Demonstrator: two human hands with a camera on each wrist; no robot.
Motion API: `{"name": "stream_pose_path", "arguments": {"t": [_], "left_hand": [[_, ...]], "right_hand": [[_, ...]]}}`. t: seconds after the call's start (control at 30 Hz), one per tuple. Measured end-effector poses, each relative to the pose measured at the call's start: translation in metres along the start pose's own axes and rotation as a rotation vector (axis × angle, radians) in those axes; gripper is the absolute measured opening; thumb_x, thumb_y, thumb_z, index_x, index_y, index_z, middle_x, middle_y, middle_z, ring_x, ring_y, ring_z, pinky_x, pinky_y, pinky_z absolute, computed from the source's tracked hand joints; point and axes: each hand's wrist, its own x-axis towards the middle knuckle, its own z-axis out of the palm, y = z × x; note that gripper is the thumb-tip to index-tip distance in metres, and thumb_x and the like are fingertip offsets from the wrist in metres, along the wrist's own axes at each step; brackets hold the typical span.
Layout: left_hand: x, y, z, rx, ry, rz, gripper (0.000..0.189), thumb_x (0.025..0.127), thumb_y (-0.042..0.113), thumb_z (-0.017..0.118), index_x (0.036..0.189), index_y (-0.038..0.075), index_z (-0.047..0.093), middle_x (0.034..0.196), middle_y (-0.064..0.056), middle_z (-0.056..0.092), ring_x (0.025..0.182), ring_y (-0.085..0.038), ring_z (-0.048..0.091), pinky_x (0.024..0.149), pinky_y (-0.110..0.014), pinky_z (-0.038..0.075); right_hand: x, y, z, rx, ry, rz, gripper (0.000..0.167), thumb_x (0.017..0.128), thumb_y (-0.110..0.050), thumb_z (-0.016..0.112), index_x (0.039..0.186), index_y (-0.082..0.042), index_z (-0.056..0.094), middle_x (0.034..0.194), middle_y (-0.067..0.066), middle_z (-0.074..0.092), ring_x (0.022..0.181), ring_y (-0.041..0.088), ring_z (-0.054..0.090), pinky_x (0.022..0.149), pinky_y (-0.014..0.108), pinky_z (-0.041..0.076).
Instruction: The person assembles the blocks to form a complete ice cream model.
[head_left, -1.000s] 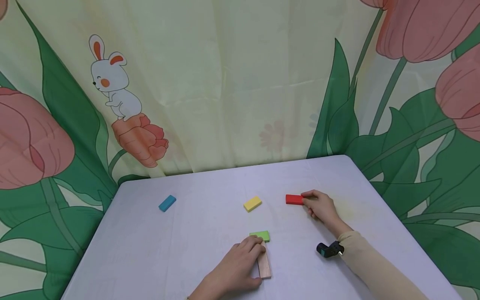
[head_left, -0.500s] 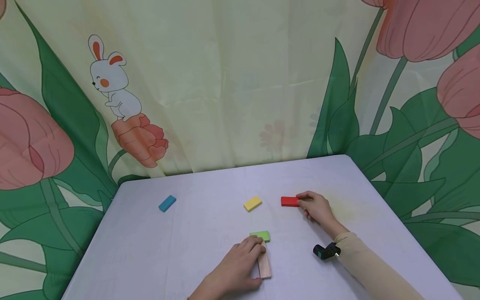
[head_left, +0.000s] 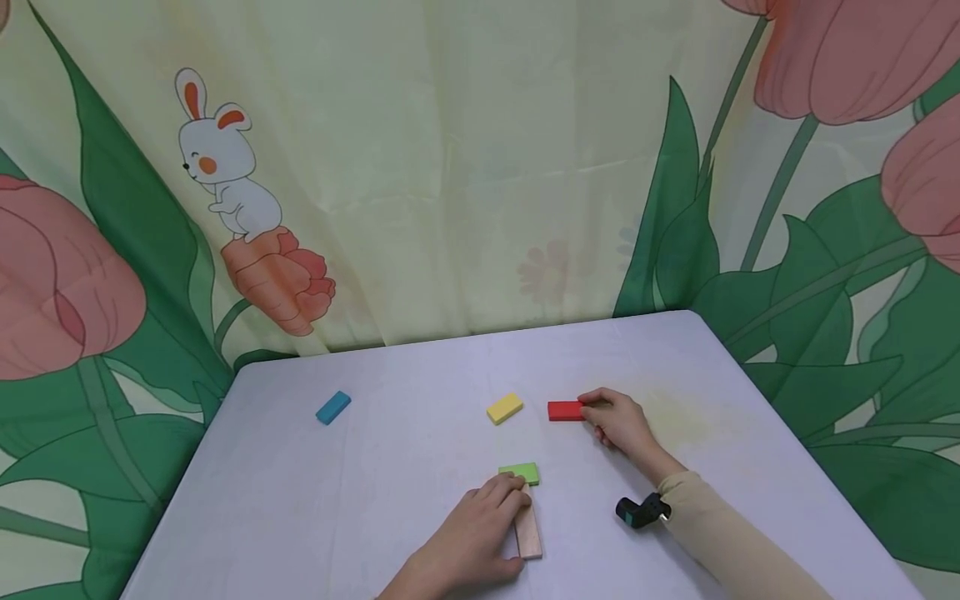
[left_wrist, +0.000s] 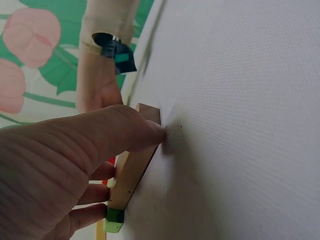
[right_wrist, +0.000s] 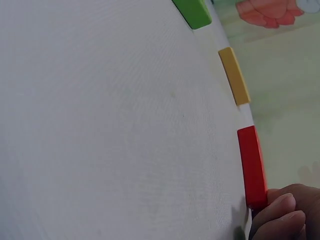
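My left hand [head_left: 474, 533] holds a plain wooden block [head_left: 528, 537] lying lengthwise on the table, thumb at its near end and fingers along its left side. Crosswise against the far end of that block lies a green block [head_left: 529, 472], partly covered by the fingertips. Farther back and to the right, my right hand [head_left: 624, 427] pinches the right end of a red block [head_left: 564, 411]. The right wrist view shows the same red block [right_wrist: 253, 167] low over or on the cloth; which of these I cannot tell.
A yellow block [head_left: 505, 408] lies just left of the red one, and a blue block [head_left: 333, 407] sits far left. White cloth covers the table [head_left: 405, 467]. Behind it hangs a curtain [head_left: 480, 183] printed with tulips and a rabbit. A black camera [head_left: 642, 510] is on the right wrist.
The right hand has moved left and slightly nearer with the red block, closing the distance to the yellow one. My left hand and the wooden, green, yellow and blue blocks stay put.
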Motion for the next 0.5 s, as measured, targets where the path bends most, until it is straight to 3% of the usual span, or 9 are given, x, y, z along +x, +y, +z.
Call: {"name": "stream_pose_path", "arguments": {"t": [0.5], "left_hand": [[0.001, -0.001, 0.003, 0.012, -0.005, 0.013, 0.062, 0.084, 0.047, 0.079, 0.136, 0.024, 0.054, 0.155, 0.003, 0.046, 0.146, -0.015, 0.039, 0.100, -0.042, 0.053]], "right_hand": [[-0.010, -0.003, 0.014, 0.010, 0.005, -0.019, 0.026, 0.096, -0.012, 0.069, 0.121, -0.007, 0.071, 0.066, 0.006, 0.058, 0.046, 0.013, 0.047, 0.042, 0.022, 0.039]]}}
